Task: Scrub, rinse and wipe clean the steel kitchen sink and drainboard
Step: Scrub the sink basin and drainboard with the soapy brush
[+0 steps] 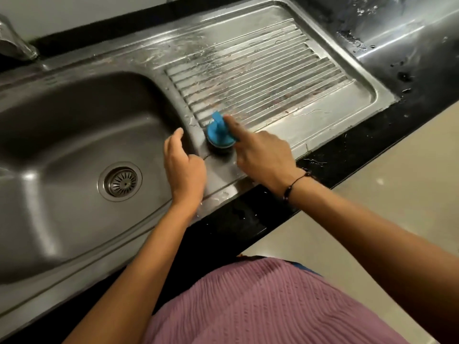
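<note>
Head view: a steel sink [62, 115] is seen set into a dark table [372, 145], with the basin on the left and the ribbed drainboard [260, 70] on the right. A round drain strainer [120, 181] is seen in the basin floor, nearer the right wall. A blue-handled scrubber [219, 134] is pressed onto the flat steel strip at the near left corner of the drainboard, just right of the basin edge. The scrubber is gripped by the right hand [260, 152], whose fingers are curled round the blue handle while the forefinger is stretched forward along it. A dark cord bracelet [294, 184] is worn on the right wrist. The left hand [185, 167] is held over the basin rim just left of the scrubber, with its fingers loosely curled and nothing held in it; whether it touches the steel cannot be told. Soapy streaks and water are seen on the drainboard ribs and on the far rim. The base of a tap [15, 43] is seen at the far left corner. Water drops are scattered on the table at the far right. A pink ribbed garment [273, 306] is seen at the near edge, and pale floor [397, 194] lies to the right.
</note>
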`<state>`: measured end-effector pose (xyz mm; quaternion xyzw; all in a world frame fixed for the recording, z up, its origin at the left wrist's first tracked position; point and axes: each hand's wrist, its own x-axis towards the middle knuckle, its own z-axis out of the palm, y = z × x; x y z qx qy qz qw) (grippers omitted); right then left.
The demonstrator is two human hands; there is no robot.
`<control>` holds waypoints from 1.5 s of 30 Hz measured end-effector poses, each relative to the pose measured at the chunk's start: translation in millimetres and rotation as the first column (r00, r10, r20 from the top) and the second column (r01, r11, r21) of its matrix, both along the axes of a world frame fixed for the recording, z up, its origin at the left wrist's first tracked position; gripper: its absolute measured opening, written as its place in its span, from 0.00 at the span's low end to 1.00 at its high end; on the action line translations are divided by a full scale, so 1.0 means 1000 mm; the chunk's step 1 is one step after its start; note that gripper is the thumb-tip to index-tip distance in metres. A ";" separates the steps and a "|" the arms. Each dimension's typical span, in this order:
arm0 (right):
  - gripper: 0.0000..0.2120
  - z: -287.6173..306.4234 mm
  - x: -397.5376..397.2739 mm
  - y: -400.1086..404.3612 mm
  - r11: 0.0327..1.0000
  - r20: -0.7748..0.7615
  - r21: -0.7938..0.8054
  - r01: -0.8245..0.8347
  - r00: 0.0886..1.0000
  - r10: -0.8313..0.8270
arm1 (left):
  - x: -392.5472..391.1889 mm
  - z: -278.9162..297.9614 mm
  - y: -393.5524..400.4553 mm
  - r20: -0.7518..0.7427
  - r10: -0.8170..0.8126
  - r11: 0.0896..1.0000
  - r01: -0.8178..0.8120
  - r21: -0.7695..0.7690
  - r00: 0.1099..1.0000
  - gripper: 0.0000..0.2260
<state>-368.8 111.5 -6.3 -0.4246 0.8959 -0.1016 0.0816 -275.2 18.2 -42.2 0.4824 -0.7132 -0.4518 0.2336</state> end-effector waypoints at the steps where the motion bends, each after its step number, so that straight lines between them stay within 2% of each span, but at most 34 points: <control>1: 0.28 0.002 -0.012 0.005 1.000 -0.057 0.013 0.010 0.998 -0.009 | -0.002 0.001 -0.003 -0.013 -0.008 1.000 0.008 -0.007 1.000 0.27; 4: 0.28 0.011 -0.075 0.035 0.975 -0.083 0.095 0.201 0.978 -0.193 | -0.007 0.006 -0.005 -0.049 -0.053 0.998 0.054 0.021 0.997 0.26; 6: 0.28 0.019 -0.098 0.047 0.945 -0.026 0.059 0.323 0.946 -0.322 | -0.007 0.007 -0.002 -0.076 -0.052 0.998 0.055 0.035 0.996 0.27; 7: 0.28 0.019 -0.091 0.045 0.947 0.030 0.024 0.319 0.947 -0.320 | -0.005 0.007 -0.001 -0.083 -0.040 0.998 0.044 0.043 0.996 0.27; 10: 0.31 0.007 -0.027 0.014 0.989 0.182 0.017 0.147 0.972 -0.148 | -0.004 0.001 -0.001 -0.095 0.016 0.998 -0.010 0.061 0.995 0.27; 13: 0.30 -0.003 0.025 -0.012 0.998 0.085 0.028 -0.048 0.995 0.046 | -0.003 -0.001 -0.008 -0.072 0.016 0.998 -0.012 0.058 0.997 0.28; 15: 0.28 0.000 0.008 -0.010 0.999 0.007 0.026 -0.032 0.999 0.032 | -0.002 0.001 -0.012 -0.056 -0.013 0.999 0.016 0.048 0.998 0.28; 17: 0.26 0.007 -0.033 0.007 0.995 -0.010 0.061 0.080 0.997 -0.079 | 0.002 0.003 -0.014 -0.054 -0.030 0.998 0.033 0.049 0.998 0.29; 20: 0.26 0.016 -0.074 0.039 0.964 -0.016 0.027 0.265 0.964 -0.264 | 0.008 0.002 -0.012 -0.053 -0.011 0.996 0.016 0.086 0.999 0.29; 22: 0.27 0.013 -0.056 0.038 0.977 0.052 0.021 0.211 0.976 -0.212 | 0.010 -0.001 -0.012 -0.047 0.012 0.993 -0.006 0.116 0.999 0.29; 24: 0.29 0.006 -0.019 0.022 0.997 0.112 0.043 0.067 0.991 -0.071 | 0.012 -0.004 -0.015 -0.029 0.015 0.991 -0.011 0.133 0.999 0.29; 27: 0.31 0.006 0.008 -0.017 0.998 0.110 0.036 -0.053 0.993 0.048 | 0.014 0.000 -0.024 -0.018 -0.002 0.993 0.004 0.114 1.000 0.28; 29: 0.28 0.011 0.000 -0.042 0.997 0.094 0.051 -0.065 0.994 0.060 | 0.018 0.002 -0.031 -0.015 -0.006 0.995 0.008 0.096 1.000 0.28; 32: 0.20 0.020 -0.010 -0.056 0.979 0.052 0.163 -0.120 0.992 0.113 | 0.022 0.001 -0.036 -0.013 0.009 0.994 -0.008 0.111 1.000 0.28; 34: 0.16 0.025 -0.003 -0.049 0.964 -0.032 0.212 -0.163 0.984 0.173 | 0.023 0.000 -0.035 -0.020 0.019 0.994 -0.016 0.108 1.000 0.28; 36: 0.21 0.027 0.008 -0.036 0.953 -0.150 0.260 -0.158 0.968 0.202 | 0.021 -0.001 -0.034 -0.028 0.026 0.995 -0.023 0.102 0.999 0.27; 41: 0.23 0.013 0.013 -0.054 0.960 -0.292 0.249 -0.130 0.935 0.202 | 0.016 -0.002 -0.036 -0.044 0.032 0.993 -0.026 0.113 0.999 0.26; 45: 0.22 0.003 -0.031 -0.136 0.975 -0.249 0.190 -0.113 0.955 0.159 | 0.019 -0.004 -0.046 -0.046 0.041 0.997 -0.037 0.073 0.998 0.25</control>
